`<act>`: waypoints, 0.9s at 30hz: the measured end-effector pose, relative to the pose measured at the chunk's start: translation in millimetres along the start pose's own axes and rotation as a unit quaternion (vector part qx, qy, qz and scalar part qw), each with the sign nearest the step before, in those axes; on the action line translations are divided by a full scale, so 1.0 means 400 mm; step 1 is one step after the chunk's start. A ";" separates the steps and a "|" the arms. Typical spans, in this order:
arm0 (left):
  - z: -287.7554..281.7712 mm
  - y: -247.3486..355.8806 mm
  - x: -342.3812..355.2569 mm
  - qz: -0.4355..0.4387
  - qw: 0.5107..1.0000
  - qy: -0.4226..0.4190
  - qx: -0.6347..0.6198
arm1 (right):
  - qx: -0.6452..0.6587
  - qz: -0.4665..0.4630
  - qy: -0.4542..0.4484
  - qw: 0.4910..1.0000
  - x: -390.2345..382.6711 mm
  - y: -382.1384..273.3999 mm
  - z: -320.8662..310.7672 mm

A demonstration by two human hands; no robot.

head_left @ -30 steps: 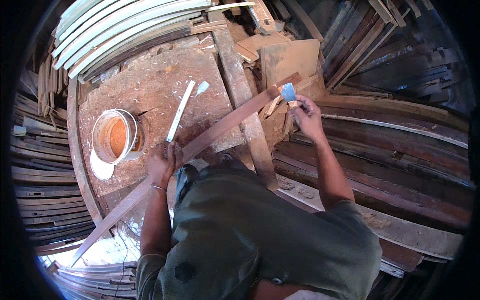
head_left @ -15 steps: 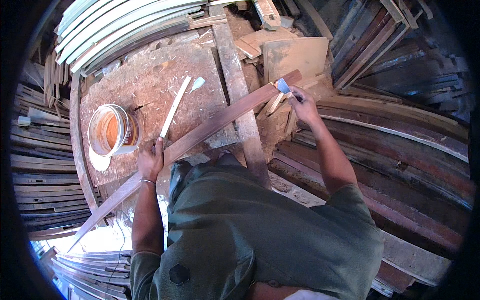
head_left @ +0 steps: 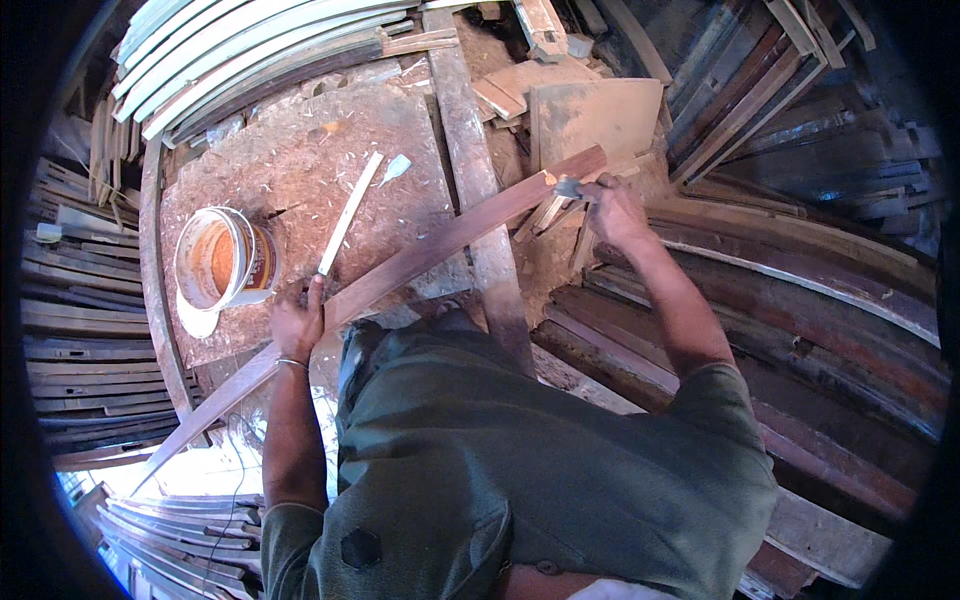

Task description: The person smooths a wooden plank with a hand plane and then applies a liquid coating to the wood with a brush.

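A long reddish-brown wooden plank (head_left: 440, 243) slants across my front, from the lower left up to the far right. My left hand (head_left: 297, 322) is closed at the plank's edge, its thumb against the lower end of a pale flat strip (head_left: 350, 215); whether the fingers also grip the plank is hidden. In my right hand (head_left: 617, 212) is a putty knife (head_left: 568, 187), its blade at the plank's far right part. A small yellowish patch of filler (head_left: 549, 178) shows beside the blade.
An open white bucket (head_left: 212, 262) with orange residue stands on the dusty worktable (head_left: 300, 165). A small pale-blue spatula (head_left: 396, 168) lies on that board. Stacked pale strips (head_left: 250, 60) fill the back left, and dark planks (head_left: 800, 330) lie at the right.
My right hand has moved slightly right, and the putty knife has turned so its blade looks flatter and darker. My left hand stays nearly in place.
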State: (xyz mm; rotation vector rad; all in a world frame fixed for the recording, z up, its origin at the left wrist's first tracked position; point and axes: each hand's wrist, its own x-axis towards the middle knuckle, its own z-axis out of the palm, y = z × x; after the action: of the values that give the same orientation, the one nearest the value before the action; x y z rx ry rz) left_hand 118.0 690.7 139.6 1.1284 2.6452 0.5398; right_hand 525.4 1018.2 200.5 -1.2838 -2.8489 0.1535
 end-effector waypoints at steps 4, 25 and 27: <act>-0.006 0.009 0.003 0.014 1.000 0.003 -0.020 | 0.015 0.031 -0.048 0.998 0.010 0.008 -0.067; -0.011 0.016 0.004 0.030 0.999 -0.011 0.014 | 0.143 -0.100 0.007 0.985 0.038 0.099 -0.048; -0.011 0.014 0.004 0.036 0.999 -0.004 0.010 | 0.146 -0.130 0.001 0.981 0.057 0.095 -0.044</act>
State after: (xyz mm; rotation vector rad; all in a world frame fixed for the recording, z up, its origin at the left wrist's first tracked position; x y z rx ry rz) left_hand 119.1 694.4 146.1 1.2343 2.6171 0.5215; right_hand 539.5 1061.6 213.6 -0.8511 -2.8190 0.5395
